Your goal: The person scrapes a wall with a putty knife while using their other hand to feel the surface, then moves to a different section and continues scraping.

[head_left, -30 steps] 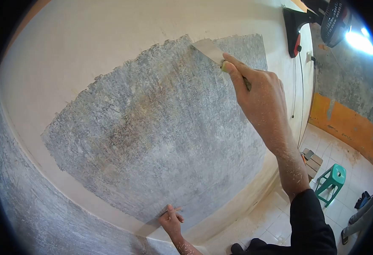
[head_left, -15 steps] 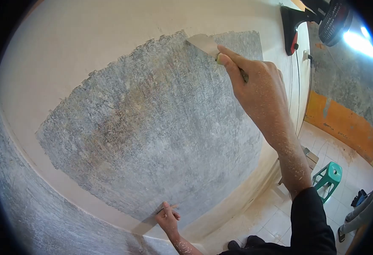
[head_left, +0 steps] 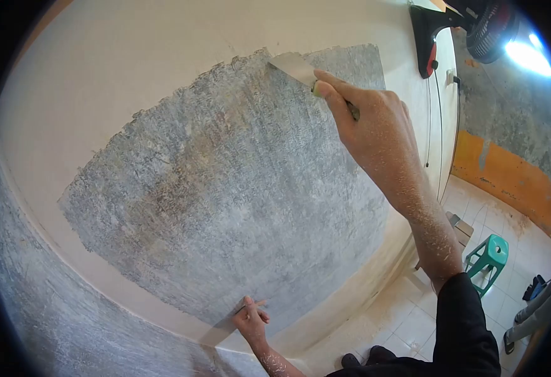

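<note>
My right hand [head_left: 379,122] is closed round the handle of a putty knife [head_left: 292,68]. Its wide metal blade lies along the upper edge of a rough grey patch [head_left: 256,188], where the exposed surface meets the smooth cream wall coat. Pale flakes cling to the back of this hand and forearm. Low on the wall, my left hand [head_left: 251,323] is closed on a small scraper [head_left: 260,305] with a light handle, seen near the patch's bottom edge. The fingers hide most of that tool.
A wall fan [head_left: 492,34] hangs at the upper right near a bright light, its cords dangling. A green plastic stool [head_left: 494,251] stands on the dusty tiled floor [head_left: 401,314]. At the right edge are another person's legs [head_left: 536,308]. A grey wall [head_left: 55,301] adjoins at lower left.
My right hand and the putty knife have shifted slightly left along the patch's top edge. My left hand stays at nearly the same spot, and the view has shifted slightly.
</note>
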Available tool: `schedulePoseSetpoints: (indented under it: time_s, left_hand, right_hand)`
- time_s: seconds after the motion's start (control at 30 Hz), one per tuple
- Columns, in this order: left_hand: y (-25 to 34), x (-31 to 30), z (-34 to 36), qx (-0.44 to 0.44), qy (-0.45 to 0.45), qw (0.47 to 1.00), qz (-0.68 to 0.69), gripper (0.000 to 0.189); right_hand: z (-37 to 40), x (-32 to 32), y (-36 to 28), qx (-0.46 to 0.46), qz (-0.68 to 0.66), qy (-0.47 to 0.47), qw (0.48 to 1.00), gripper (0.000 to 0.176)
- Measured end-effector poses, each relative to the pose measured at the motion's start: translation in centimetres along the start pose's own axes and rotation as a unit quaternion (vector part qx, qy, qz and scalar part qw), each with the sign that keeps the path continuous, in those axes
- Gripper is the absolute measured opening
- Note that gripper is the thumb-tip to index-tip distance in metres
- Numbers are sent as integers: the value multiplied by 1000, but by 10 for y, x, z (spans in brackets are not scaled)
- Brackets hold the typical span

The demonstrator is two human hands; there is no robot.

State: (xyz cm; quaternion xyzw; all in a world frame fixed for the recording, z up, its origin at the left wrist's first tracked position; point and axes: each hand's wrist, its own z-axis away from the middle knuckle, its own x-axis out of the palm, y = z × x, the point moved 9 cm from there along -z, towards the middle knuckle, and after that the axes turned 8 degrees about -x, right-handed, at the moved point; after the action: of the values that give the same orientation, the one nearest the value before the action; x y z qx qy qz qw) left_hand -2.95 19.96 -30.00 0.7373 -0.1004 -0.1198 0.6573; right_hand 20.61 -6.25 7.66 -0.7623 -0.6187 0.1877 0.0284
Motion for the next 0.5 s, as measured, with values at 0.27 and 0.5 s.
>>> schedulePoseSetpoints:
  time_s: [0.27,0.5]
  left_hand:
    - [4,2,6,16,-11,999,-36,64]
    - [2,5,5,3,-23,999,-23,59]
  right_hand:
    - [5,5,2,-29,5,-9,1000,30]
    - [1,2,2,-11,-22,-25,999,32]
